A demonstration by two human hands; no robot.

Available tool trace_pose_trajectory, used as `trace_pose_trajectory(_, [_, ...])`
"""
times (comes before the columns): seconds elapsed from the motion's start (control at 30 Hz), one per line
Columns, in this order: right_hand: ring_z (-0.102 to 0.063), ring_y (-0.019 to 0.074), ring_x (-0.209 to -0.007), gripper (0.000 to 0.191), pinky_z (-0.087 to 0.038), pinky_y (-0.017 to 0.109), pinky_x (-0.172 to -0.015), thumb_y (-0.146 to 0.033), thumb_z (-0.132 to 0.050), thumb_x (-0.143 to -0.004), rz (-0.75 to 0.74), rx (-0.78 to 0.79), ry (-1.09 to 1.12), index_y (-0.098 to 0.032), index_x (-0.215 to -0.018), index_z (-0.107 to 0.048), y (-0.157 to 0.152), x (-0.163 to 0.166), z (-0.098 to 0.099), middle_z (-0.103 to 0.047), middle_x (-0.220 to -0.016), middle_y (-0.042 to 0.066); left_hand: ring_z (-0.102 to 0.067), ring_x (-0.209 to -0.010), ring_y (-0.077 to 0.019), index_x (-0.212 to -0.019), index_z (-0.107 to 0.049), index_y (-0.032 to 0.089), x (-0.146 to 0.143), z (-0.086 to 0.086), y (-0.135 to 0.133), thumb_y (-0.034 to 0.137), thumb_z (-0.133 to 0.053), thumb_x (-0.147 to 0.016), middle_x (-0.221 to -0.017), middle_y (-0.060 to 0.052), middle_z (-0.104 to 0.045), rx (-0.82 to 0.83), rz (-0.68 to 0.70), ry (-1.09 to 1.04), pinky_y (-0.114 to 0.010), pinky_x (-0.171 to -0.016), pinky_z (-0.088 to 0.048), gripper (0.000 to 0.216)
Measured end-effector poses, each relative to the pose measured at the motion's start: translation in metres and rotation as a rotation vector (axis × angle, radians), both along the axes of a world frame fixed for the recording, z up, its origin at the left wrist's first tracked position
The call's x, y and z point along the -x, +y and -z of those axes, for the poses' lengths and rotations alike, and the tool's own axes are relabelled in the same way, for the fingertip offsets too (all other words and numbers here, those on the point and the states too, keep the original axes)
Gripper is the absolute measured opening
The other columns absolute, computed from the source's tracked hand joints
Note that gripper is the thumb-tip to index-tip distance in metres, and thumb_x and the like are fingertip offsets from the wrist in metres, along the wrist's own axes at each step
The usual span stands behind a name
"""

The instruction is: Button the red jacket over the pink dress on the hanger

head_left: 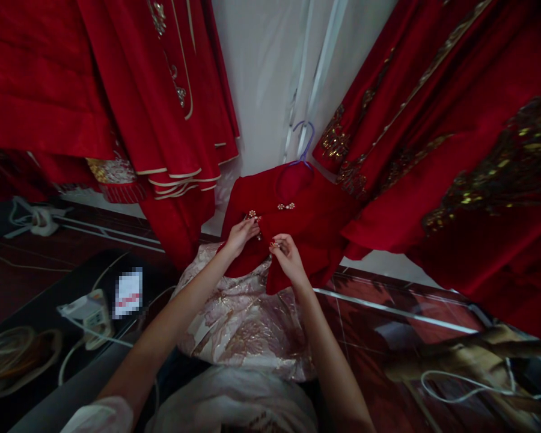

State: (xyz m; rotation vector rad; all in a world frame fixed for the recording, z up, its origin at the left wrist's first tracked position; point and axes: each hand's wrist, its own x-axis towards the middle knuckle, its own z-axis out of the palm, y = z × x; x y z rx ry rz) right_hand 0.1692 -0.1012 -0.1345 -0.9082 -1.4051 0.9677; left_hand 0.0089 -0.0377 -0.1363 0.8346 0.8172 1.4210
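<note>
A small red jacket with jewelled frog clasps hangs on a pale blue hanger in front of me. My left hand pinches the jacket's front edge just below one clasp. My right hand pinches the opposite edge at another small clasp. A third clasp sits fastened higher on the chest. Both hands' fingers are closed on the fabric.
Red embroidered gowns hang at the left and right. A cream-and-pink brocade garment lies below my arms. A white power strip with cables rests on a dark surface at left. Dark red glossy floor extends to the right.
</note>
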Motion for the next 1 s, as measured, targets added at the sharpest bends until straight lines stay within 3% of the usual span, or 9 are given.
trace_pose_trajectory(0.23, [-0.057, 0.0137, -0.081, 0.031, -0.047, 0.028, -0.078, -0.029, -0.063, -0.071, 0.001, 0.057, 0.118, -0.023, -0.098, -0.048, -0.001, 0.001, -0.001, -0.055, -0.086, 0.000, -0.068, -0.085, -0.0150, -0.083, -0.070, 0.014, -0.012, -0.003, 0.009, 0.034, -0.081, -0.062, -0.098, -0.009, -0.073, 0.064, -0.040, -0.136, -0.033, -0.093, -0.048, 0.031])
trace_pose_trajectory(0.43, [-0.055, 0.0135, -0.080, 0.032, -0.045, 0.028, -0.077, -0.027, -0.064, -0.069, -0.029, 0.078, 0.141, -0.023, -0.097, -0.049, -0.002, 0.002, -0.003, -0.055, -0.086, -0.001, -0.063, -0.068, -0.0102, -0.074, -0.066, 0.014, -0.020, -0.012, 0.007, 0.031, -0.077, -0.066, -0.080, -0.005, -0.071, 0.145, -0.164, -0.051, -0.027, -0.077, -0.050, 0.022])
trace_pose_trajectory(0.53, [-0.053, 0.0125, -0.075, 0.030, -0.042, 0.026, -0.073, -0.025, -0.063, -0.069, -0.058, 0.067, 0.112, -0.023, -0.095, -0.048, -0.004, -0.003, -0.008, -0.053, -0.082, -0.002, -0.061, -0.065, -0.0111, -0.078, -0.067, 0.014, -0.023, -0.023, 0.007, 0.036, -0.069, -0.074, -0.080, -0.005, -0.070, 0.179, -0.095, 0.076, -0.028, -0.071, -0.050, 0.022])
trace_pose_trajectory(0.6, [-0.049, 0.0114, -0.068, 0.027, -0.039, 0.025, -0.066, -0.024, -0.061, -0.070, -0.085, 0.071, 0.083, -0.023, -0.092, -0.046, -0.006, -0.009, -0.014, -0.050, -0.076, -0.004, -0.062, -0.070, -0.0131, -0.083, -0.068, 0.015, -0.025, -0.032, 0.010, 0.038, -0.063, -0.079, -0.086, -0.006, -0.070, 0.073, -0.050, 0.247, -0.030, -0.072, -0.050, 0.024])
trace_pose_trajectory(0.8, [-0.041, 0.0099, -0.062, 0.018, -0.032, 0.023, -0.061, -0.023, -0.058, -0.074, -0.132, 0.054, 0.039, -0.022, -0.083, -0.043, -0.011, -0.026, -0.028, -0.044, -0.069, -0.006, -0.059, -0.085, -0.0151, -0.102, -0.066, 0.018, -0.043, -0.063, 0.026, 0.023, -0.060, -0.082, -0.091, -0.005, -0.065, -0.581, -0.175, 0.915, -0.030, -0.082, -0.046, 0.021])
trace_pose_trajectory(0.9, [-0.041, 0.0102, -0.062, 0.016, -0.032, 0.023, -0.061, -0.023, -0.057, -0.075, -0.151, 0.037, 0.025, -0.022, -0.083, -0.043, -0.013, -0.029, -0.031, -0.043, -0.070, -0.006, -0.053, -0.093, -0.0193, -0.106, -0.066, 0.023, -0.051, -0.078, 0.027, 0.032, -0.056, -0.087, -0.094, -0.006, -0.060, -0.737, -0.189, 1.307, -0.034, -0.084, -0.044, 0.023])
trace_pose_trajectory(1.0, [-0.039, 0.0101, -0.060, 0.016, -0.030, 0.023, -0.059, -0.021, -0.057, -0.075, -0.163, 0.022, -0.010, -0.022, -0.085, -0.044, -0.015, -0.031, -0.033, -0.041, -0.069, -0.006, -0.049, -0.097, -0.0223, -0.103, -0.068, 0.022, -0.055, -0.090, 0.028, 0.033, -0.052, -0.090, -0.098, -0.008, -0.057, -0.820, -0.198, 1.512, -0.035, -0.082, -0.042, 0.023])
